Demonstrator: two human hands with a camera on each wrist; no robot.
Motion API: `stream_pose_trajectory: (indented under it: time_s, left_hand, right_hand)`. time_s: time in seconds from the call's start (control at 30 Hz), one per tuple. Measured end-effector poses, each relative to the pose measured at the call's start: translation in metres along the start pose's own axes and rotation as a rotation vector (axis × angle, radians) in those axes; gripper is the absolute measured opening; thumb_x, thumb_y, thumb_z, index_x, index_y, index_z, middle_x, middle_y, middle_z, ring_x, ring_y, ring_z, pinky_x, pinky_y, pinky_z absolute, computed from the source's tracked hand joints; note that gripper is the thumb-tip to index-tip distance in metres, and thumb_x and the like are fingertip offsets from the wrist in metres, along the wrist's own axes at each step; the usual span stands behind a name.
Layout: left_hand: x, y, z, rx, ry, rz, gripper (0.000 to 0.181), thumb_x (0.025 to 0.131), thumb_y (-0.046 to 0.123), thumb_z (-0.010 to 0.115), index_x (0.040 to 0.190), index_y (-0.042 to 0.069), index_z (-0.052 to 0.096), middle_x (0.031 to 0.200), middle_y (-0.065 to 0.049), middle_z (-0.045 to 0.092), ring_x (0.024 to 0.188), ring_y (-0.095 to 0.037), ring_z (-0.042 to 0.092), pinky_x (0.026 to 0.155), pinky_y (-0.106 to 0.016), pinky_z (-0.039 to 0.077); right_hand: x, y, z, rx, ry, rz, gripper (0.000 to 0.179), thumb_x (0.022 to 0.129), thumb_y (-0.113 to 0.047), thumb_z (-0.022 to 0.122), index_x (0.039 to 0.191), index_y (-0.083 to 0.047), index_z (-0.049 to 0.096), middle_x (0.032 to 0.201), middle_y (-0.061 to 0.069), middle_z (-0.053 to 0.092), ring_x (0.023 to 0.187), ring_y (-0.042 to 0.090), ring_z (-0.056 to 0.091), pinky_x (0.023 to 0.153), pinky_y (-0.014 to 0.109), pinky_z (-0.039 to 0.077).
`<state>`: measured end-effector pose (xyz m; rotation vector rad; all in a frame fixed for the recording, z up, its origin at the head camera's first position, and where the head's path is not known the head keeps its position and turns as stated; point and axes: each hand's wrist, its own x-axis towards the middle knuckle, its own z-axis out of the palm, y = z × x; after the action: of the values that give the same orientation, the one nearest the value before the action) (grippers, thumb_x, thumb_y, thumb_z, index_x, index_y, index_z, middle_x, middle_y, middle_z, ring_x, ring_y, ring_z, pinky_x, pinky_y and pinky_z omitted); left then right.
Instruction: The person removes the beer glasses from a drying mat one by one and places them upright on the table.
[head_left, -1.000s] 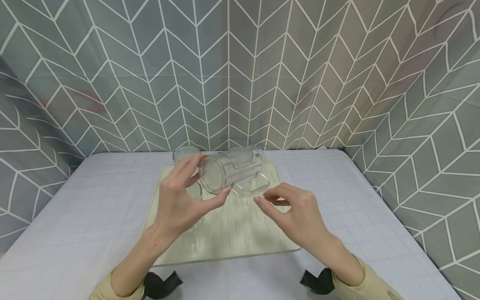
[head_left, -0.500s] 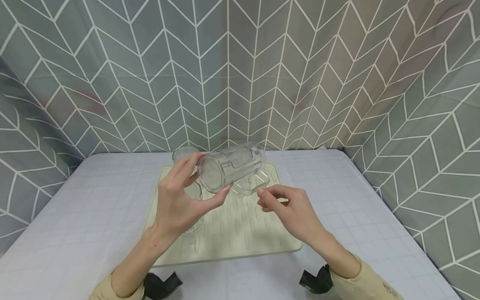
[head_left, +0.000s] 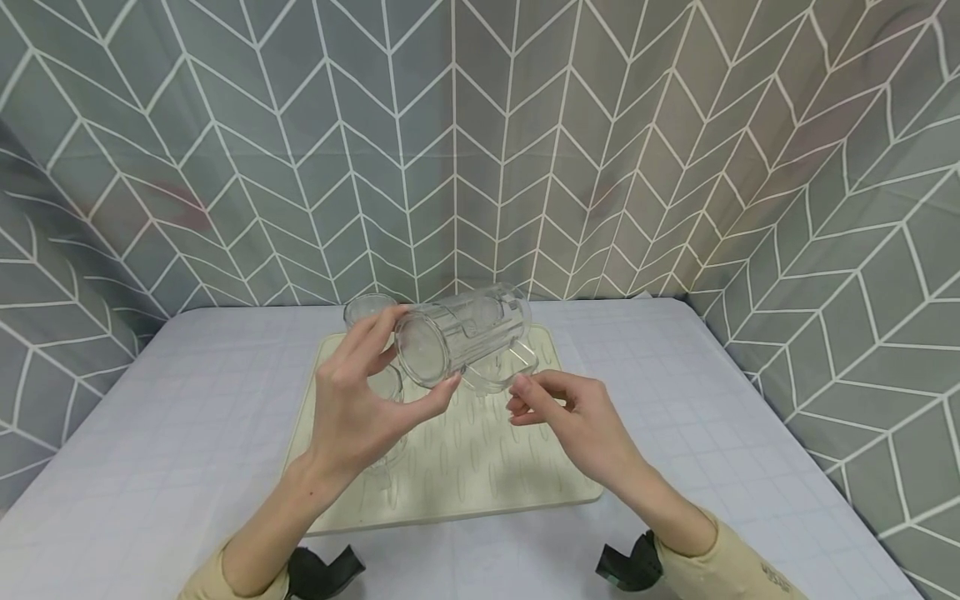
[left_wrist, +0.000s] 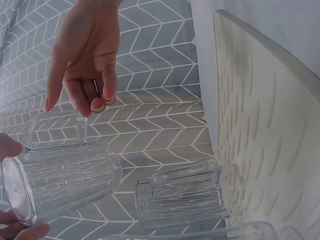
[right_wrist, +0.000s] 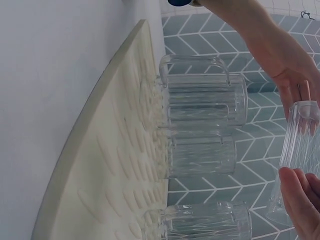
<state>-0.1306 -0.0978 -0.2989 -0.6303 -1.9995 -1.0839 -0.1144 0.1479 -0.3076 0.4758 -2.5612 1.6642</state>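
In the head view my left hand (head_left: 360, 400) grips a clear glass mug (head_left: 468, 329) near its thick base, thumb below and fingers above. The mug lies sideways in the air over the mat, its base toward the left and its handle hanging toward my right hand (head_left: 581, 421). Thumb and forefinger of the right hand pinch the handle at its lower right corner. From the left wrist, the held mug (left_wrist: 70, 175) shows its ribbed wall, with the right hand (left_wrist: 87, 55) at the handle (left_wrist: 55, 127). The right wrist view catches only part of this mug (right_wrist: 300, 140).
A cream drying mat (head_left: 480, 467) with raised ridges lies on a white-clothed table (head_left: 187, 417). Several more glass mugs stand on it, such as one mug (right_wrist: 205, 95) and another mug (right_wrist: 202, 155). A patterned curtain (head_left: 480, 150) closes off the back and sides.
My right hand has closed its thumb and forefinger on the mug's handle. The mug has risen slightly at its far end; the left hand has hardly moved.
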Motion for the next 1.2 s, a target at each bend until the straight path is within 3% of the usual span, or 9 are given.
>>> stream_pose_trajectory:
  time_s: [0.2,0.33,0.73,1.03,1.2]
  left_hand:
    - [-0.0008,-0.0007,0.0009,-0.003,0.018,0.012,0.072,0.063,0.027,0.09,0.127,0.005,0.063,0.117,-0.004,0.066,0.104,-0.013,0.064,0.086,-0.013,0.055]
    - [-0.0004,-0.0016,0.0019,-0.009,0.034,0.029,0.072,0.063,0.027,0.09,0.127,0.005,0.064,0.116,-0.005,0.066,0.103,-0.013,0.064,0.085,-0.013,0.055]
    - [0.0,-0.0014,0.0055,-0.071,0.022,0.072,0.076,0.062,0.022,0.091,0.129,0.006,0.061,0.12,-0.004,0.065,0.106,-0.014,0.062,0.088,-0.02,0.057]
    - [0.0007,-0.0029,0.0073,-0.087,-0.029,0.103,0.08,0.06,0.017,0.094,0.131,0.005,0.059,0.125,-0.005,0.063,0.113,-0.016,0.061,0.095,-0.022,0.054]
    - [0.0007,-0.0043,0.008,-0.079,-0.05,0.105,0.082,0.06,0.016,0.096,0.132,0.003,0.058,0.127,-0.006,0.063,0.114,-0.017,0.06,0.099,-0.022,0.052]
  right_hand:
    - [-0.0001,0.0011,0.0006,0.031,0.004,0.009,0.029,0.101,-0.037,0.058,0.1,-0.013,0.074,0.094,0.006,0.075,0.091,0.028,0.071,0.091,0.039,0.056]
    - [-0.0004,0.0017,0.0019,0.082,0.009,0.017,0.03,0.101,-0.036,0.058,0.099,-0.011,0.074,0.094,0.004,0.075,0.093,0.026,0.07,0.094,0.042,0.053]
    - [0.0045,0.0031,0.0036,0.443,0.017,0.082,0.039,0.102,-0.028,0.059,0.103,0.01,0.069,0.095,0.01,0.073,0.092,0.022,0.071,0.089,0.035,0.06]
    - [0.0071,0.0032,0.0022,0.486,0.035,0.156,0.04,0.099,-0.026,0.063,0.105,0.013,0.066,0.091,0.007,0.073,0.088,0.021,0.072,0.086,0.033,0.06]
    - [0.0074,0.0038,-0.0002,0.503,0.023,0.179,0.034,0.099,-0.025,0.064,0.103,0.008,0.068,0.088,0.005,0.074,0.087,0.021,0.072,0.086,0.034,0.06]
